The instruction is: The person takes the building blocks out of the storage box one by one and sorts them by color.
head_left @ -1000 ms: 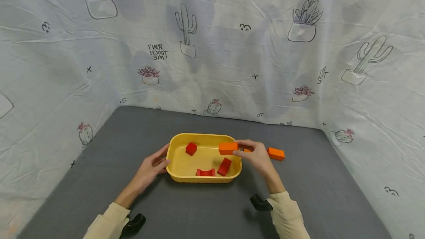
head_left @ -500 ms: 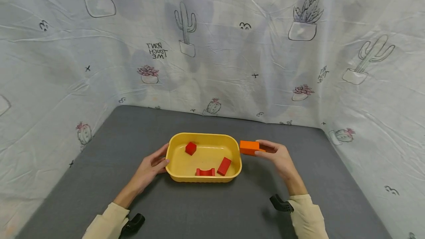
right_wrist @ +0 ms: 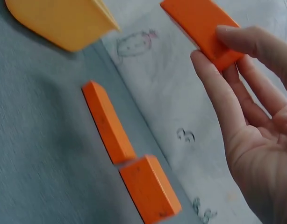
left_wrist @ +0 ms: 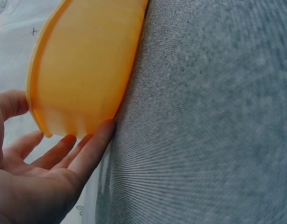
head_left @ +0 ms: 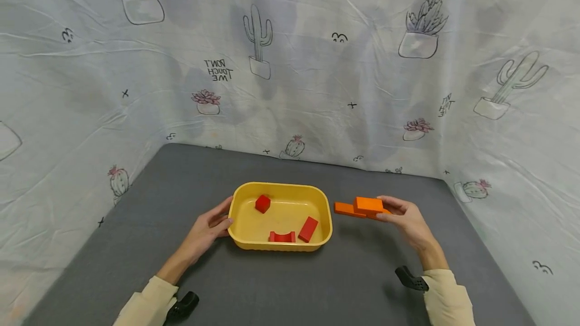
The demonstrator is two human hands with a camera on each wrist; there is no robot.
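Observation:
My right hand (head_left: 410, 220) pinches an orange block (head_left: 368, 205) between thumb and fingers, raised above the table right of the yellow tray (head_left: 281, 246). In the right wrist view the thumb presses one face of that block (right_wrist: 199, 25). Below lie a long orange bar (right_wrist: 108, 126) and a thicker orange block (right_wrist: 150, 191), end to end; the head view partly hides them. At the tray's left end, my left hand (head_left: 205, 230) holds the rounded wall, thumb at the rim and fingertips along the outside. Inside the tray sit a red cube (head_left: 263, 204), a red oblong block (head_left: 308, 229) and a red notched block (head_left: 282, 237).
The dark grey tabletop (head_left: 272, 291) lies under everything. A pale curtain (head_left: 308, 79) printed with cacti encloses its back and sides. A black device (head_left: 183, 306) is strapped at the left wrist, with another black device (head_left: 411, 278) at the right.
My right hand has moved right, carrying the orange block from over the tray to above the other orange pieces. The left hand and the tray have stayed in place.

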